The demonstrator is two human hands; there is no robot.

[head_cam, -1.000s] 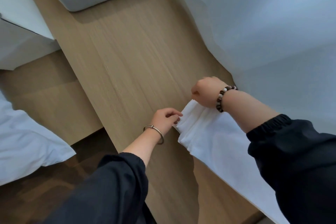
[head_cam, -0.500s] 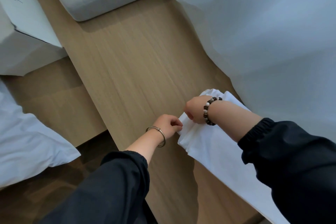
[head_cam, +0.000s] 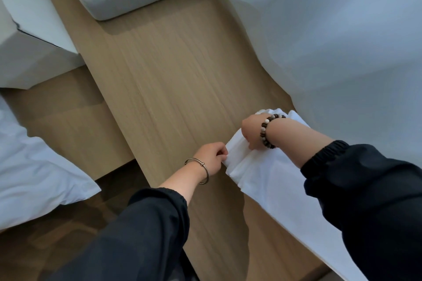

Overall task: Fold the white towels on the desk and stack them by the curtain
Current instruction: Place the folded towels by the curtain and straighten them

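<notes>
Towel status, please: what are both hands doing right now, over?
Left hand pinches towel edge. Right hand grips its bunched end. Towel gathered on desk, beside curtain. Nothing blocks the hands.

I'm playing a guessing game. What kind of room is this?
Probably a bedroom, maybe in a hotel: white bedding lies at the left, a long pale curtain hangs at the right, and a white towel lies on a wooden desk.
</notes>
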